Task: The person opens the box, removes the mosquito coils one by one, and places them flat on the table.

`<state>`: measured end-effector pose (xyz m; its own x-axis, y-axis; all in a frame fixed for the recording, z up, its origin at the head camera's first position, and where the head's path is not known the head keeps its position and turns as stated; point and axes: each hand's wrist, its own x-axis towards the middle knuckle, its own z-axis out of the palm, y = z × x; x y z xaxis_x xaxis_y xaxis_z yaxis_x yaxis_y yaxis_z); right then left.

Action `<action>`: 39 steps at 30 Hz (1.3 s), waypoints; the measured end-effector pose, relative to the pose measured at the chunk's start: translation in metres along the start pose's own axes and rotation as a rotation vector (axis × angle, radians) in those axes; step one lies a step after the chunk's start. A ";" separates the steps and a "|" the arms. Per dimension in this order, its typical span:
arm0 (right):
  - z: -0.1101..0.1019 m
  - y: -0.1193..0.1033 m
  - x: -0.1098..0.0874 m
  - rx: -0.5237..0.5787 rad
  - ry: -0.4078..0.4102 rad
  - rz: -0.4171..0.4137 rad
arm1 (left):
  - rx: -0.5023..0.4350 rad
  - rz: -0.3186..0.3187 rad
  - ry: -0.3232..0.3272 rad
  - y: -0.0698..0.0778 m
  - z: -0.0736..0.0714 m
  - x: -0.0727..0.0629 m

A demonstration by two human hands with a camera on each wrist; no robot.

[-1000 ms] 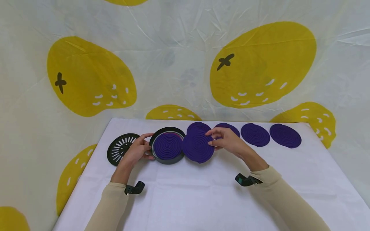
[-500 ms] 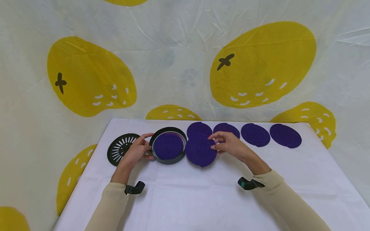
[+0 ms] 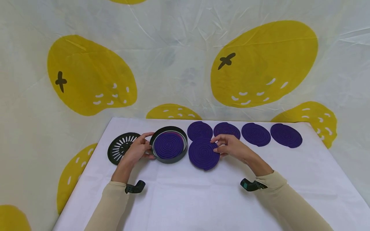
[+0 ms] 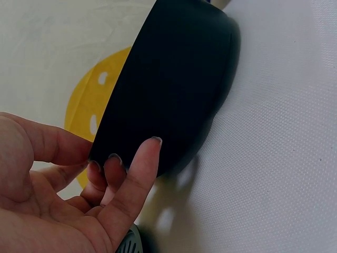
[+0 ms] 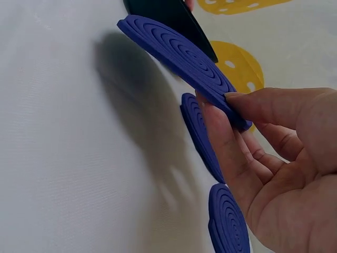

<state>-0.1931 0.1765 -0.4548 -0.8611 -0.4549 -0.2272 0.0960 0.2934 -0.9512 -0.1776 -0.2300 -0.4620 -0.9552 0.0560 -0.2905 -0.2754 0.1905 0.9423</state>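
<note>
My left hand (image 3: 139, 149) grips the rim of a round dark tin (image 3: 173, 160) at its left side. In the left wrist view, the thumb and fingers meet at the rim of its dark outer wall. Inside the tin lies a purple spiral mosquito coil (image 3: 168, 146), with a bit of red showing at its far edge. My right hand (image 3: 231, 147) pinches another purple mosquito coil (image 3: 203, 154) by its right edge, just right of the tin. The right wrist view shows this coil (image 5: 184, 58) tilted and raised above the white cloth, casting a shadow.
A dark slotted lid (image 3: 119, 150) lies left of the tin, partly behind my left hand. Along the back edge lie several more purple coils, among them one behind the held coil (image 3: 199, 130) and one at far right (image 3: 286, 135). A lemon-print cloth (image 3: 173, 77) hangs behind.
My right hand has moved the held coil a little to the right and nearer to me, away from the tin. My left hand stays on the rim.
</note>
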 end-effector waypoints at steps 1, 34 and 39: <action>0.001 0.001 0.001 0.003 -0.002 0.000 | 0.001 -0.001 0.000 0.000 0.000 0.000; 0.015 0.019 0.004 -0.112 -0.018 -0.012 | 0.001 -0.015 -0.012 0.003 -0.001 -0.001; 0.016 0.019 0.005 -0.097 -0.023 0.002 | 0.001 -0.013 -0.016 0.003 -0.001 0.000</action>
<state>-0.1873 0.1664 -0.4776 -0.8490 -0.4733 -0.2350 0.0478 0.3741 -0.9261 -0.1781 -0.2308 -0.4591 -0.9498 0.0688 -0.3051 -0.2875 0.1921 0.9383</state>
